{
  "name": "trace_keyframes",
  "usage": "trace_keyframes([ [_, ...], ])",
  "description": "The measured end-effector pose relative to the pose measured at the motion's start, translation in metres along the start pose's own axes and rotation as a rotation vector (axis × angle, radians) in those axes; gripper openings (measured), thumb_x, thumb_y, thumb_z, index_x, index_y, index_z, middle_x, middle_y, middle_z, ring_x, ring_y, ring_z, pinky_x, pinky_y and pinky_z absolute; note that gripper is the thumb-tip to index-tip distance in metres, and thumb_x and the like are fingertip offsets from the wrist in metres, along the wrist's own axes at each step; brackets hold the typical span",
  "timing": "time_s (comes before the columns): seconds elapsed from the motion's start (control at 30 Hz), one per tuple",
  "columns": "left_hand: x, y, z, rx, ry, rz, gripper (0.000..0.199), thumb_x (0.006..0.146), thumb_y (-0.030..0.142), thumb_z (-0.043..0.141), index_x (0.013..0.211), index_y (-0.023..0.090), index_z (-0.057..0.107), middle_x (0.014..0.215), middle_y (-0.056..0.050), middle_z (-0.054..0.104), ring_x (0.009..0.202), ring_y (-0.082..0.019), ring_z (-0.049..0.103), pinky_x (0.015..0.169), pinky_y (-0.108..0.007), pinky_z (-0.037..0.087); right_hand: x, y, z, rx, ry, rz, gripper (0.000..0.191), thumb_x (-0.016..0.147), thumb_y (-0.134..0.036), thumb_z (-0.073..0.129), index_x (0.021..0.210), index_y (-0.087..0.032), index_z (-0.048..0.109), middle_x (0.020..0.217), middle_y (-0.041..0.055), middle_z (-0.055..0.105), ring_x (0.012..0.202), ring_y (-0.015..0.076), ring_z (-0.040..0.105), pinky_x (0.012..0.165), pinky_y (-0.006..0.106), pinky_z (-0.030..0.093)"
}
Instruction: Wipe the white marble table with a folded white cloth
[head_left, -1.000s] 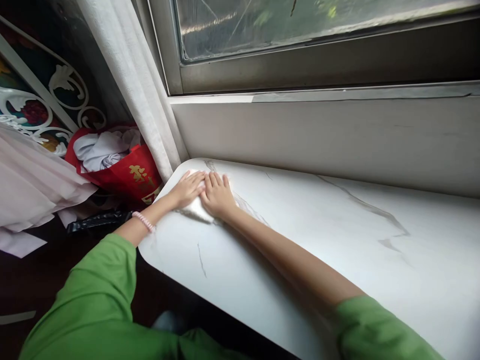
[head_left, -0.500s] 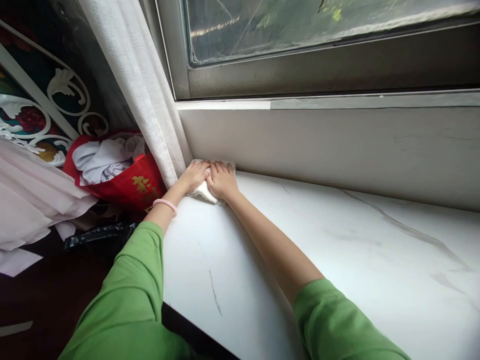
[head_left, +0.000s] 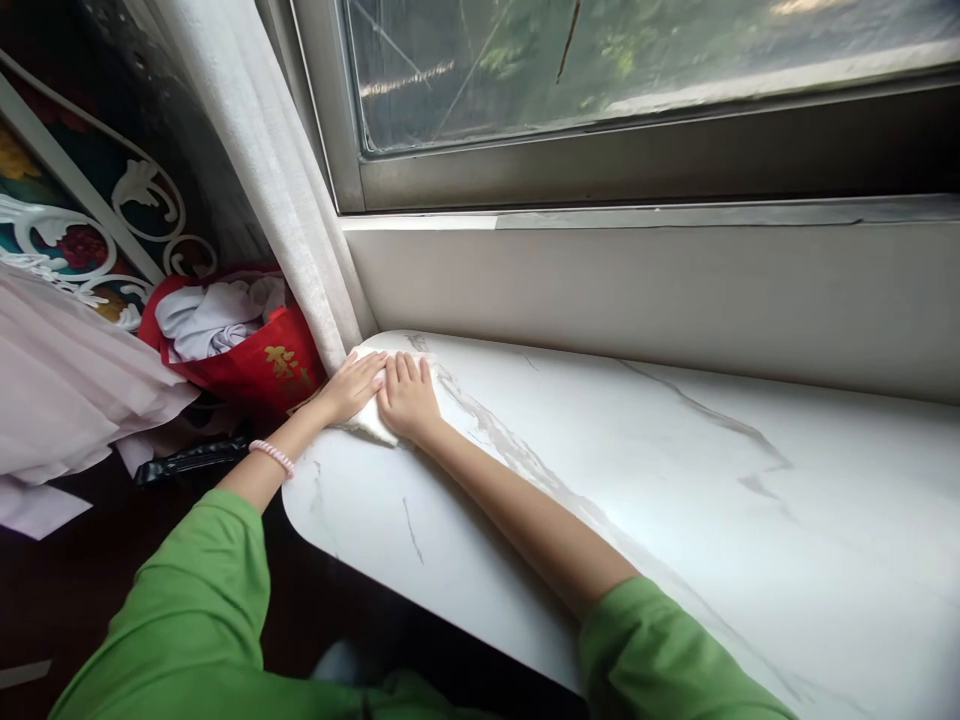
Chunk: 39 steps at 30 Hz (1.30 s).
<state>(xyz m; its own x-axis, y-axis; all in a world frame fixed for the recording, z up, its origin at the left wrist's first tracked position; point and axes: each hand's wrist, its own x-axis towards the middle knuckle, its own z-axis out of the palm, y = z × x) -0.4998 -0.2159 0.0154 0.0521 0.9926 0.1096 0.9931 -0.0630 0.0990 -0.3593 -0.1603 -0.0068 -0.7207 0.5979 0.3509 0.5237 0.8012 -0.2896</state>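
Observation:
A white cloth (head_left: 373, 422) lies on the white marbled tabletop (head_left: 675, 500), near its left end. My left hand (head_left: 354, 388) rests flat on the cloth's left part, its fingers stretched out, with a pink beaded band round the wrist. Right beside it, my right hand (head_left: 409, 396) presses on the cloth with its palm down and fingers extended. The two hands touch or nearly touch, and they hide much of the cloth.
Left of the table stands a red bag (head_left: 262, 360) filled with pale fabric. A light curtain (head_left: 262, 160) hangs at the table's far left corner. Behind the table runs a low wall (head_left: 600, 290) below a window (head_left: 525, 80). Pink fabric (head_left: 82, 370) hangs at the far left.
Both hands and the cloth have moved from the corner by the wall toward me and slightly left. The view has shifted, and the table's rounded left end now shows.

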Motion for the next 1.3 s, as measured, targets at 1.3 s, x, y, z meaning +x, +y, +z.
trace_keyframes([
  [1.3,0.030,-0.008,0.001,-0.047,0.008,-0.092,0.046,0.092,0.022,0.029,0.136,0.018,0.040,0.147,-0.007,0.041,0.136,-0.017,0.033,0.116,-0.042,0.013,0.027,0.012,-0.004,0.112,-0.065,0.052,0.059,0.091,-0.029,0.031,0.141,0.003,0.035,0.148,0.0225,0.034,0.139,0.0297,0.025,0.113,0.047,0.010],
])
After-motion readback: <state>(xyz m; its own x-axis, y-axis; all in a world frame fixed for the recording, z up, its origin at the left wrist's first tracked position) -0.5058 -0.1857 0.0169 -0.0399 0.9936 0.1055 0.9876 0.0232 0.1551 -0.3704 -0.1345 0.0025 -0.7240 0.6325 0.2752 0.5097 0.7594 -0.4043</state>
